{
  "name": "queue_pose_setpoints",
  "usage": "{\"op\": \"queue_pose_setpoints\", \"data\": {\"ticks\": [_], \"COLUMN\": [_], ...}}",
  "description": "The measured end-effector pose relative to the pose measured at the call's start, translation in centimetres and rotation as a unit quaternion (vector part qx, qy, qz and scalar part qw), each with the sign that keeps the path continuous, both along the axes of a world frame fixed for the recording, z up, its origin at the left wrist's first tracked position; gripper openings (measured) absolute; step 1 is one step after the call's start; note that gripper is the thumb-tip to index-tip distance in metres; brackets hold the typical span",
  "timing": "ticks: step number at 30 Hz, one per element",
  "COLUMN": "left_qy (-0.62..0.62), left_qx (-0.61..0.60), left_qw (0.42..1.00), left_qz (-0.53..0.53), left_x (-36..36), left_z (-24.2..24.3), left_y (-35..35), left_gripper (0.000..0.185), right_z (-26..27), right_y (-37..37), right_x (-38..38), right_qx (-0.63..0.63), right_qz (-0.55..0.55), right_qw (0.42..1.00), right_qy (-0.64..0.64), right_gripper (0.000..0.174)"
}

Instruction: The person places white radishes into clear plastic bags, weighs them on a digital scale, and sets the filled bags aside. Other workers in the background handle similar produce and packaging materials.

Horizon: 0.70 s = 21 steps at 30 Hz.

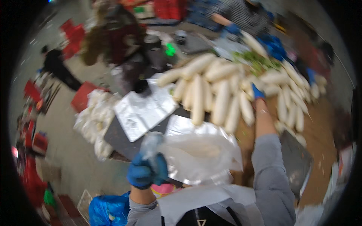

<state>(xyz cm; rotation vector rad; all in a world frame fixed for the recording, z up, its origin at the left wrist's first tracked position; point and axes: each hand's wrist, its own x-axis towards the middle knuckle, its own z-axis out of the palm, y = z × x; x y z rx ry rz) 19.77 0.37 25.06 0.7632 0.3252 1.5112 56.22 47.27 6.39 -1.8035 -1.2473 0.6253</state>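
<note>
My left hand [147, 171], in a blue glove, is closed around the bunched end of a clear plastic bag [200, 158], whose mouth spreads in front of my apron. My right hand [258, 92], also blue-gloved, reaches forward among the white radishes [222, 101] piled on the table. Its fingers touch the pile, but the blur hides whether they grip one. Silvery plastic sheets [145, 108] lie left of the pile and under the bag.
Green leaves [256, 62] lie behind the radishes. Across the table a person with blue gloves [233, 28] is near a radish. White bags [96, 121] and a red crate [84, 96] are at the left, a blue bag [109, 210] lower left, a dark board [295, 161] right.
</note>
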Motion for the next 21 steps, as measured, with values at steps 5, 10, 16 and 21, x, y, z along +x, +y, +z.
{"op": "queue_pose_setpoints", "data": {"ticks": [5,10,16,21], "left_qy": [0.067,0.044,0.077,0.072], "left_qx": [-0.102,-0.1,-0.059,-0.01], "left_qw": [0.993,0.993,0.995,0.996], "left_qz": [0.0,-0.037,0.021,0.048], "left_x": [-0.3,-0.1,0.4,0.7], "left_z": [1.4,2.8,1.9,1.4], "left_y": [-1.0,-1.2,-1.0,-1.4], "left_gripper": [0.076,0.081,0.079,0.075], "right_z": [-0.3,4.8,13.9,21.5], "right_y": [-1.6,-8.3,-20.3,-28.0], "right_x": [1.1,0.5,-2.8,-10.2], "right_qx": [-0.134,-0.004,0.101,0.084], "right_qz": [0.128,0.086,0.357,0.714], "right_qw": [0.81,0.674,0.483,0.35], "right_qy": [0.557,0.734,0.793,0.6], "right_gripper": [0.07,0.05,0.067,0.061]}}
